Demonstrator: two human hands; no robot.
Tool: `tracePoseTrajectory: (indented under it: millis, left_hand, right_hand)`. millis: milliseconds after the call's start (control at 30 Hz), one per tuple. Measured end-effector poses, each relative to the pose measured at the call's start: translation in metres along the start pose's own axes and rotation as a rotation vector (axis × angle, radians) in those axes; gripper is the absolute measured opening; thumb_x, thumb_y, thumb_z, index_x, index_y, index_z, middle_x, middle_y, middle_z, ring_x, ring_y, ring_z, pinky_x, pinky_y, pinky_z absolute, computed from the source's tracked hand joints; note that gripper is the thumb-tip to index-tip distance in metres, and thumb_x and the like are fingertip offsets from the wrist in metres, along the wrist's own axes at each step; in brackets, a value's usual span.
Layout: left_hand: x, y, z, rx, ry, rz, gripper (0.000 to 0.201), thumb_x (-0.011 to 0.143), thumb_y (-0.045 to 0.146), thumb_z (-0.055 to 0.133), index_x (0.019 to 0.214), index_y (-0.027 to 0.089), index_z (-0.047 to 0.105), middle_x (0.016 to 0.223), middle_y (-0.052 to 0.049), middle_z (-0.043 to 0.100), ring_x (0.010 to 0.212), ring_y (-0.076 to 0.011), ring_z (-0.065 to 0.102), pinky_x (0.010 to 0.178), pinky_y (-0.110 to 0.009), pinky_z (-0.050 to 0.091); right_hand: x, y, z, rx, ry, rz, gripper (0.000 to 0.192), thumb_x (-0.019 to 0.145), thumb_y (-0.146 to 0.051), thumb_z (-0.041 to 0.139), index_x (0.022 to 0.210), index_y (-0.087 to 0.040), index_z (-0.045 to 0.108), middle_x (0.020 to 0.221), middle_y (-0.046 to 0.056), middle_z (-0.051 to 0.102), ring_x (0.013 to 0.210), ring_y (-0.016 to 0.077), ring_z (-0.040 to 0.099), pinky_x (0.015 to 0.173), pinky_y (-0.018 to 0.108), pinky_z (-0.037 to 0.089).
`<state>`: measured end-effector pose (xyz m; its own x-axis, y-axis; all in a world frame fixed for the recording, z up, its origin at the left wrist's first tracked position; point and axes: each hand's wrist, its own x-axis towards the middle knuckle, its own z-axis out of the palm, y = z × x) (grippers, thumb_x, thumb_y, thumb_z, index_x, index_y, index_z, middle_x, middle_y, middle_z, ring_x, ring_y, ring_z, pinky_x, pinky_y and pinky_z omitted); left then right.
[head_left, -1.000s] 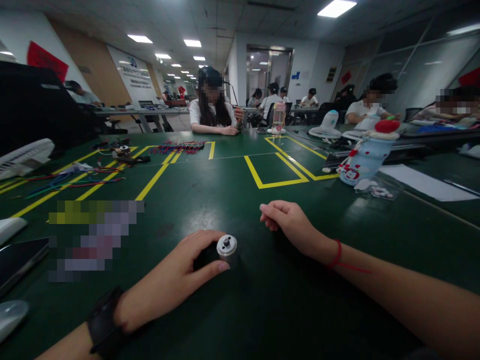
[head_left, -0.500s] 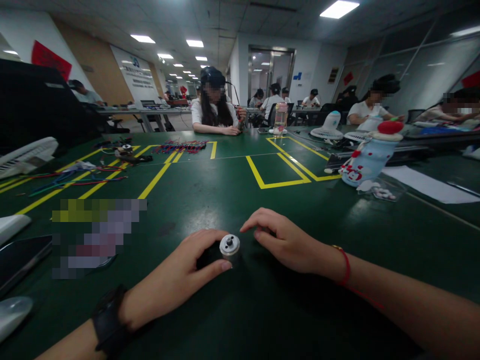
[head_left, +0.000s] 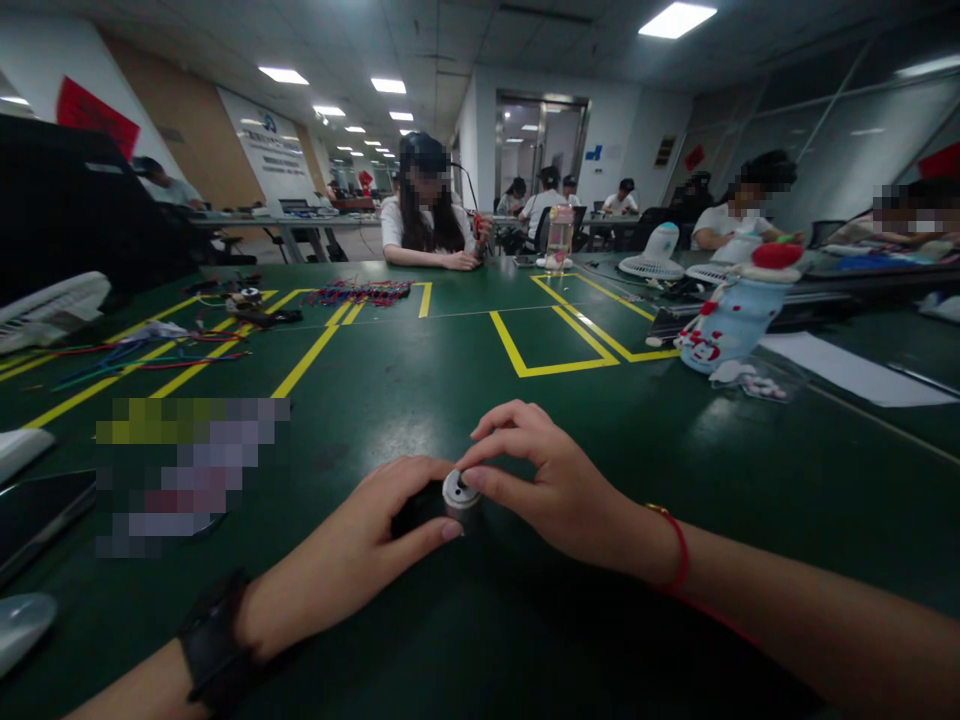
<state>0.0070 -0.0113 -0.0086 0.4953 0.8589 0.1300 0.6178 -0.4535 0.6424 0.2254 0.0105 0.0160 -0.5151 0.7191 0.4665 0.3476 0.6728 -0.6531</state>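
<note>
A person's two bare hands meet over a small silver motor [head_left: 459,497] that stands upright on a dark green table [head_left: 465,390], close to the table's near edge and about midway along it. The left hand [head_left: 352,555] comes in from the lower left with a black watch [head_left: 214,640] on its wrist. It curls around the motor's dark body, thumb stretched along the near side and fingers wrapped behind, gripping it. The right hand [head_left: 559,485] reaches in from the lower right, with a red string bracelet [head_left: 675,545] at the wrist. Its thumb and fingertips [head_left: 474,478] are pressed together at the motor's silver top; whether a small part sits between them cannot be told.

Yellow tape lines [head_left: 525,345] mark boxes across the middle of the table. A clear bottle [head_left: 556,240] stands at the far edge; its contents are too small to make out. Toward the right edge a pale blue bottle with a red cap [head_left: 739,310] stands tilted, and a clear bag [head_left: 750,380] holding small red-and-white pieces lies just beside it. A white sheet of paper [head_left: 847,370] lies nearer the right edge. Toward the far left, coloured wires [head_left: 150,355] are scattered, and a bundle of red and blue wires [head_left: 360,293] lies near the far edge. A white fan grille [head_left: 49,310] rests at the left edge, and a dark phone [head_left: 37,510] lies near the near left corner. A blurred patch sits beside it. Other people sit at the far side and at tables beyond.
</note>
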Motion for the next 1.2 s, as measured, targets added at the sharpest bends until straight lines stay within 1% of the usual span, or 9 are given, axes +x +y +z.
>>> tracePoseTrajectory:
  millis: [200,267,467,567,700,933,1067,1133,1200]
  left_hand:
    - [-0.001,0.003,-0.001,-0.02,-0.008,-0.02,0.033,0.088,0.04,0.058,0.12,0.031,0.051,0.118,-0.001,0.061,0.105,-0.0219,0.058,0.094,-0.038,0.047]
    - [0.0,0.004,-0.002,-0.029,-0.018,-0.027,0.032,0.088,0.041,0.058,0.119,0.031,0.052,0.117,0.0,0.061,0.104,-0.0219,0.058,0.094,-0.038,0.047]
    - [-0.001,0.006,-0.006,-0.033,-0.04,-0.047,0.03,0.089,0.04,0.057,0.117,0.032,0.053,0.116,0.001,0.061,0.104,-0.0214,0.058,0.092,-0.035,0.047]
    - [-0.002,0.006,-0.006,-0.027,-0.042,-0.056,0.03,0.088,0.041,0.058,0.117,0.033,0.053,0.116,0.002,0.061,0.104,-0.0214,0.057,0.093,-0.035,0.046]
    - [-0.003,0.004,-0.005,-0.027,-0.043,-0.067,0.03,0.088,0.041,0.059,0.116,0.034,0.052,0.116,0.003,0.06,0.104,-0.0203,0.057,0.095,-0.034,0.044]
    - [-0.003,0.002,-0.005,-0.033,-0.054,-0.064,0.029,0.089,0.042,0.058,0.117,0.037,0.05,0.117,0.005,0.058,0.106,-0.0197,0.055,0.095,-0.034,0.043]
    - [-0.002,0.003,-0.005,-0.042,-0.06,-0.078,0.03,0.089,0.041,0.057,0.118,0.038,0.048,0.119,0.006,0.057,0.107,-0.0188,0.054,0.096,-0.034,0.042]
    - [-0.002,0.002,-0.005,-0.042,-0.061,-0.079,0.032,0.089,0.041,0.058,0.119,0.038,0.048,0.12,0.006,0.057,0.108,-0.0187,0.054,0.096,-0.034,0.042]
    - [-0.002,0.002,-0.005,-0.04,-0.064,-0.072,0.032,0.089,0.041,0.058,0.119,0.038,0.048,0.12,0.006,0.057,0.108,-0.0184,0.054,0.096,-0.033,0.042]
  right_hand:
    - [0.0,0.001,-0.003,0.061,0.041,0.002,0.01,0.087,-0.027,0.061,0.093,-0.022,0.067,0.099,0.002,0.059,0.098,0.0159,0.054,0.089,0.032,0.041]
    - [-0.001,0.005,-0.008,0.043,0.021,0.023,0.01,0.087,-0.028,0.062,0.092,-0.022,0.067,0.098,0.002,0.059,0.098,0.0164,0.054,0.088,0.032,0.041]
    - [-0.007,0.025,-0.02,-0.108,-0.304,0.091,0.01,0.085,-0.03,0.064,0.088,-0.023,0.071,0.098,0.003,0.059,0.095,0.0184,0.053,0.088,0.037,0.038]
    - [-0.008,0.03,-0.022,-0.154,-0.385,0.101,0.011,0.084,-0.031,0.065,0.089,-0.025,0.073,0.1,0.004,0.058,0.097,0.0198,0.051,0.087,0.037,0.038]
    - [-0.007,0.029,-0.023,-0.157,-0.439,0.087,0.012,0.085,-0.031,0.064,0.09,-0.027,0.073,0.103,0.003,0.058,0.098,0.0193,0.05,0.088,0.036,0.037]
    - [-0.006,0.031,-0.025,-0.152,-0.464,0.059,0.013,0.086,-0.03,0.063,0.094,-0.027,0.073,0.105,0.003,0.059,0.099,0.0188,0.051,0.089,0.036,0.037]
    - [-0.004,0.032,-0.028,-0.064,-0.451,0.063,0.013,0.085,-0.028,0.063,0.094,-0.024,0.073,0.104,0.003,0.062,0.101,0.0181,0.053,0.09,0.035,0.037]
    - [-0.003,0.033,-0.029,0.035,-0.418,0.106,0.013,0.085,-0.028,0.063,0.092,-0.021,0.072,0.101,0.004,0.064,0.097,0.0172,0.056,0.087,0.033,0.04]
    - [0.0,0.035,-0.03,0.155,-0.352,0.223,0.015,0.085,-0.03,0.063,0.089,-0.017,0.07,0.094,0.004,0.066,0.087,0.016,0.059,0.079,0.03,0.043]
